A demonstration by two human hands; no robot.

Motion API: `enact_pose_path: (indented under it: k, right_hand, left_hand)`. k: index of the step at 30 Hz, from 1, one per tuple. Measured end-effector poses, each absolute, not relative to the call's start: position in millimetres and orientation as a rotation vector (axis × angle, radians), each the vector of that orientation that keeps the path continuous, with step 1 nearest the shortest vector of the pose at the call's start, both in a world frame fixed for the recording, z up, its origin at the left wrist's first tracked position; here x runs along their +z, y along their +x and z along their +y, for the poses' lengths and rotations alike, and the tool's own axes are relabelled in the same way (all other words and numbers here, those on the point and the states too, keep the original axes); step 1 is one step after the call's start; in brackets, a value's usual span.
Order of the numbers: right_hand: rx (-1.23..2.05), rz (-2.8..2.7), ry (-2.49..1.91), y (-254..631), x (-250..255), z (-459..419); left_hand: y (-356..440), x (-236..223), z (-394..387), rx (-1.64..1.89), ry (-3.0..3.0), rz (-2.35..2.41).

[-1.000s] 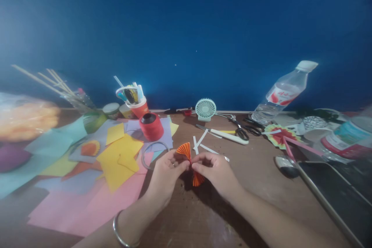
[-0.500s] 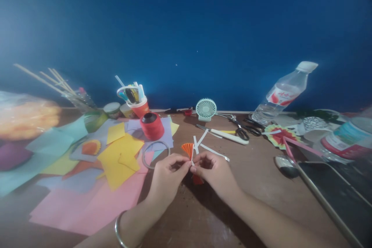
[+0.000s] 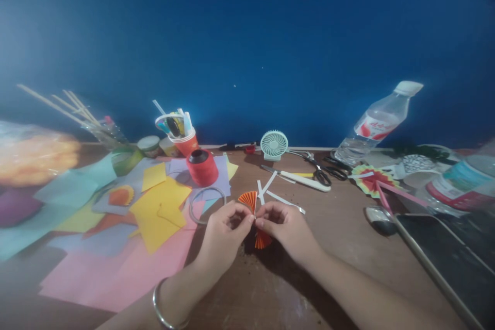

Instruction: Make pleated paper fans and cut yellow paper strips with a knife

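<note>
An orange pleated paper fan (image 3: 248, 199) is pinched at its narrow middle between my two hands, its folds spread at the top and again below. My left hand (image 3: 229, 224) presses thumb and forefinger together on the middle from the left. From the right, the thumb and fingertips of my right hand (image 3: 284, 224) close on the same spot. A thin white bit shows at the pinch, mostly hidden by fingertips. Just beyond the hands lie several white paper strips (image 3: 274, 198).
Coloured paper sheets (image 3: 116, 273), a metal ring (image 3: 192, 209) and a red thread spool (image 3: 202, 167) lie left. Behind are a cup of pens (image 3: 183, 136), a small fan (image 3: 274, 145), a utility knife (image 3: 305, 181) and scissors (image 3: 322, 176). At right are a bottle (image 3: 377, 124) and a phone (image 3: 444, 258).
The white strip that stood up at the pinch now barely shows. The pleated paper has tilted slightly left at the top, and more of its lower folds are visible. Both hands stay close together.
</note>
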State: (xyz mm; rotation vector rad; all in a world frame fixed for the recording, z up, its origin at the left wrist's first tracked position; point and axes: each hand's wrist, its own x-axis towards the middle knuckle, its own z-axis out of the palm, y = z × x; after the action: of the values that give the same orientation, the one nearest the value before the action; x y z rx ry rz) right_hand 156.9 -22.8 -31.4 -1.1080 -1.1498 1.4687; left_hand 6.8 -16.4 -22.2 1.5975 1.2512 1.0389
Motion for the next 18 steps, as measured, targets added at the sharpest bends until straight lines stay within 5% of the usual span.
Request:
enact_pose_path:
  k: [18]
  right_hand:
    - [1.550, -1.208, -1.087, 153.3, -30.0, -26.8]
  left_hand:
    - [11.8, -17.8, -18.2, 0.925, 1.526, 1.236]
